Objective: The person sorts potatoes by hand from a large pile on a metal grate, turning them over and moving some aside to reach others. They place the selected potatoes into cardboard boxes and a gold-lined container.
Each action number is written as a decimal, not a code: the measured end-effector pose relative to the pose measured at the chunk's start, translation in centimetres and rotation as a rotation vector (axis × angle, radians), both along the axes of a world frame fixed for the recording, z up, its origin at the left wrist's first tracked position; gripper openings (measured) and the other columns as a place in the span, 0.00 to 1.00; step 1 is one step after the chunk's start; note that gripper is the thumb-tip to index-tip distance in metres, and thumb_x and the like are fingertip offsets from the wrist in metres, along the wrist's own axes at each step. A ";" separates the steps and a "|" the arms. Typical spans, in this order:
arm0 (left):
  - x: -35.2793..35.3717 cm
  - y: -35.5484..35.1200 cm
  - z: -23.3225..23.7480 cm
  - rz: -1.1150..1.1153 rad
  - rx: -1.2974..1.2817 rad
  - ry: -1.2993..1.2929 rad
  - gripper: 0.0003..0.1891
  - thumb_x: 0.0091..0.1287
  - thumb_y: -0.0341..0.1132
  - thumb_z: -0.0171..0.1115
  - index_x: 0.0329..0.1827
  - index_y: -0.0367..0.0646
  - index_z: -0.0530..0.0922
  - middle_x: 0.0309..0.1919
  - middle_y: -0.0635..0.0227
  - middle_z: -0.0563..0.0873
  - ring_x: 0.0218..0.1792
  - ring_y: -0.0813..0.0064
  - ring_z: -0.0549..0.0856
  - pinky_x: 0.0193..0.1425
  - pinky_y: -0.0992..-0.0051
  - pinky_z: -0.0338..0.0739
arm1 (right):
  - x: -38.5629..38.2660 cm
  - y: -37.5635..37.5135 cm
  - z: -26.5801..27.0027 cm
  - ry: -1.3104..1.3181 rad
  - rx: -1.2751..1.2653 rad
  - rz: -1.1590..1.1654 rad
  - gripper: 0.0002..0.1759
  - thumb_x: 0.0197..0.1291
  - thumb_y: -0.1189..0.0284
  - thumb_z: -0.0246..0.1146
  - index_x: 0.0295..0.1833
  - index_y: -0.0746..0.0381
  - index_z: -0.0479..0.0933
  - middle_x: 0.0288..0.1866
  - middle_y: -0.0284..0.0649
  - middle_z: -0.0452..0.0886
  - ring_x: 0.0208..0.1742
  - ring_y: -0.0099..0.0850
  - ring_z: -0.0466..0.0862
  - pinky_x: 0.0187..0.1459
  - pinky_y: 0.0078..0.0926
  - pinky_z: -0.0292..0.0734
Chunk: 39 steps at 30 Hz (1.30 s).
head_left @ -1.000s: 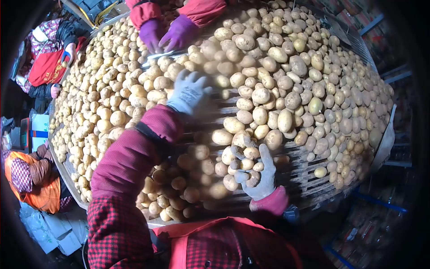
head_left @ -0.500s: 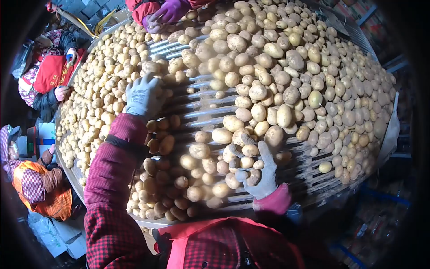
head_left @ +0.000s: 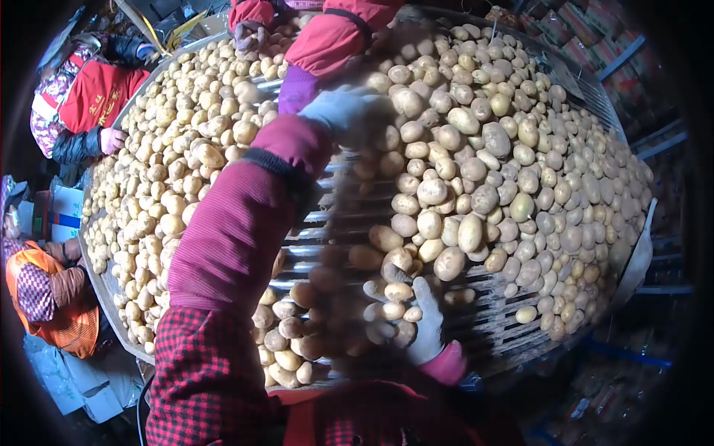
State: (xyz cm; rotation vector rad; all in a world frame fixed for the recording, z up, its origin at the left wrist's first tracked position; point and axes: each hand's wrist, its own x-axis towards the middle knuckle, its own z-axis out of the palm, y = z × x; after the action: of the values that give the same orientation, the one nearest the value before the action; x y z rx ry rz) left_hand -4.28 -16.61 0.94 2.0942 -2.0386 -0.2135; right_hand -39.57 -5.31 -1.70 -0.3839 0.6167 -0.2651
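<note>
My left hand point(head_left: 343, 110), in a pale glove, reaches over the upper middle of the slatted table, beside the potato pile point(head_left: 461, 141). It is blurred and its fingers are hard to make out. My right hand point(head_left: 416, 316), also gloved, is at the lower middle with thumb and fingers spread around several small potatoes point(head_left: 399, 292). Whether it grips any of them is unclear. Bare metal slats point(head_left: 309, 234) show between the left and right potato piles. Under my left forearm lie more potatoes point(head_left: 286, 338).
Across the table, a co-worker's red sleeve point(head_left: 327, 44) reaches in close to my left hand; their other gloved hand point(head_left: 251, 36) is farther left. Two more people, in a red apron point(head_left: 100, 97) and an orange vest point(head_left: 74, 320), are at the left edge. A white sheet point(head_left: 638, 256) hangs at right.
My left hand has moved right and up across the slats. The co-worker's arm has come in toward it. My right hand has shifted slightly left and down, and potatoes around it have moved.
</note>
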 end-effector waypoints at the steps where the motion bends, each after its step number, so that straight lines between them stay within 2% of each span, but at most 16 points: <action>1: 0.5 0.3 -0.1 0.001 0.014 0.033 0.29 0.61 0.45 0.73 0.67 0.66 0.79 0.65 0.67 0.80 0.71 0.54 0.75 0.71 0.54 0.74 | 0.2 0.3 0.3 0.031 0.027 -0.028 0.33 0.80 0.45 0.45 0.72 0.60 0.69 0.63 0.53 0.80 0.45 0.43 0.84 0.32 0.29 0.76; 5: 1.9 1.7 -0.5 0.028 -0.022 0.138 0.27 0.61 0.46 0.73 0.66 0.61 0.80 0.57 0.63 0.86 0.63 0.50 0.82 0.65 0.56 0.79 | 0.9 0.3 0.1 0.036 0.074 -0.068 0.32 0.80 0.45 0.45 0.71 0.58 0.71 0.63 0.53 0.80 0.44 0.39 0.84 0.31 0.27 0.76; 6: 1.7 1.8 -1.9 0.082 -0.116 -0.008 0.25 0.61 0.46 0.73 0.63 0.58 0.82 0.52 0.61 0.88 0.55 0.50 0.86 0.61 0.56 0.81 | 0.8 0.5 0.1 0.038 0.072 -0.068 0.31 0.80 0.45 0.45 0.71 0.58 0.71 0.62 0.52 0.80 0.44 0.38 0.84 0.30 0.27 0.76; 9: 1.9 4.1 -3.5 0.213 -0.030 0.036 0.21 0.61 0.44 0.71 0.59 0.56 0.83 0.51 0.58 0.88 0.53 0.51 0.87 0.61 0.56 0.81 | 1.2 0.6 0.6 0.066 0.092 -0.094 0.30 0.79 0.46 0.47 0.69 0.57 0.72 0.56 0.46 0.79 0.43 0.35 0.82 0.28 0.23 0.73; 11: -1.1 6.6 -0.2 0.167 0.035 -0.209 0.17 0.62 0.40 0.67 0.54 0.50 0.83 0.52 0.56 0.87 0.59 0.54 0.84 0.62 0.57 0.79 | 1.2 0.9 0.1 0.070 0.061 -0.106 0.29 0.79 0.46 0.48 0.69 0.57 0.72 0.53 0.44 0.77 0.41 0.33 0.81 0.27 0.20 0.71; 14: -3.2 8.5 -2.3 0.249 0.026 -0.285 0.15 0.65 0.40 0.63 0.53 0.49 0.84 0.54 0.57 0.85 0.58 0.51 0.82 0.61 0.55 0.78 | 1.4 0.9 0.7 0.031 0.142 -0.097 0.28 0.79 0.46 0.49 0.66 0.57 0.73 0.53 0.44 0.76 0.41 0.31 0.77 0.26 0.17 0.67; 18: -3.5 10.5 -1.3 0.341 -0.076 -0.111 0.17 0.67 0.40 0.64 0.57 0.48 0.84 0.53 0.55 0.86 0.56 0.50 0.84 0.59 0.54 0.80 | 1.1 0.8 -0.8 0.053 0.099 -0.117 0.27 0.79 0.46 0.49 0.65 0.56 0.74 0.57 0.46 0.76 0.45 0.32 0.76 0.27 0.16 0.66; 21: -1.1 13.7 -1.7 0.344 -0.285 0.491 0.19 0.70 0.41 0.66 0.61 0.47 0.83 0.52 0.58 0.87 0.51 0.57 0.87 0.54 0.59 0.83 | 0.8 0.8 -0.4 0.039 0.121 -0.110 0.29 0.79 0.45 0.47 0.69 0.54 0.73 0.62 0.47 0.77 0.47 0.33 0.77 0.28 0.16 0.67; 22: -1.8 14.9 -1.6 0.402 -0.329 1.256 0.21 0.74 0.42 0.65 0.67 0.46 0.80 0.50 0.64 0.88 0.46 0.66 0.89 0.48 0.67 0.85 | 0.8 0.7 0.0 0.029 0.118 -0.098 0.29 0.79 0.45 0.47 0.70 0.53 0.73 0.63 0.46 0.77 0.48 0.33 0.77 0.29 0.17 0.68; 23: -1.5 16.5 -1.2 0.379 -0.386 1.544 0.20 0.79 0.42 0.59 0.70 0.45 0.77 0.48 0.69 0.88 0.44 0.74 0.87 0.44 0.71 0.85 | 0.8 0.8 0.2 0.019 0.114 -0.080 0.29 0.79 0.45 0.46 0.71 0.53 0.73 0.64 0.46 0.77 0.48 0.33 0.77 0.30 0.17 0.68; 26: -2.9 22.5 0.3 0.642 -0.375 1.742 0.26 0.84 0.51 0.46 0.71 0.41 0.75 0.50 0.64 0.88 0.40 0.72 0.88 0.39 0.68 0.84 | 0.9 1.3 0.1 -0.003 0.096 -0.099 0.30 0.80 0.45 0.45 0.74 0.53 0.71 0.68 0.43 0.75 0.54 0.32 0.76 0.33 0.21 0.70; 30: -5.6 28.1 -1.2 0.550 -0.663 2.053 0.34 0.81 0.62 0.45 0.73 0.40 0.74 0.60 0.56 0.86 0.52 0.64 0.89 0.49 0.67 0.87 | 0.4 1.1 -0.3 -0.033 0.062 -0.034 0.27 0.79 0.46 0.47 0.70 0.50 0.72 0.67 0.42 0.76 0.51 0.31 0.76 0.33 0.20 0.69; 34: -9.0 34.0 -0.3 0.672 -0.743 1.955 0.30 0.80 0.57 0.51 0.76 0.47 0.72 0.57 0.66 0.86 0.43 0.72 0.86 0.38 0.76 0.79 | 1.2 2.4 2.0 -0.058 0.205 0.002 0.29 0.78 0.46 0.51 0.76 0.46 0.70 0.71 0.39 0.76 0.51 0.28 0.78 0.35 0.18 0.70; 35: -9.6 35.8 -0.3 0.669 -0.747 1.809 0.26 0.79 0.46 0.59 0.76 0.46 0.72 0.61 0.65 0.84 0.54 0.72 0.85 0.52 0.69 0.84 | 1.5 2.9 2.4 -0.055 0.236 0.022 0.29 0.77 0.47 0.52 0.76 0.46 0.71 0.72 0.39 0.76 0.53 0.29 0.79 0.35 0.18 0.70; 37: -11.0 39.0 0.9 0.760 -0.669 1.784 0.26 0.78 0.42 0.61 0.76 0.44 0.71 0.61 0.65 0.84 0.54 0.72 0.86 0.51 0.70 0.85 | 2.2 4.1 2.7 -0.065 0.195 0.100 0.29 0.77 0.47 0.53 0.76 0.47 0.71 0.72 0.40 0.76 0.54 0.31 0.79 0.35 0.19 0.71; 39: -12.7 41.4 -0.7 0.761 -0.888 1.753 0.29 0.75 0.42 0.65 0.75 0.40 0.71 0.62 0.63 0.83 0.58 0.71 0.85 0.53 0.73 0.84 | 3.0 5.1 2.6 -0.080 0.202 0.200 0.28 0.77 0.48 0.54 0.75 0.47 0.72 0.71 0.42 0.78 0.55 0.33 0.80 0.34 0.19 0.73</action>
State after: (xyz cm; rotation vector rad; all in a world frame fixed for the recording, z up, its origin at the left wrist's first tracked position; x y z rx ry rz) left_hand -16.99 24.83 0.22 1.0109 -0.1463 -0.5572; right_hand -36.54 -0.17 0.92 -0.2364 0.5169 -0.0257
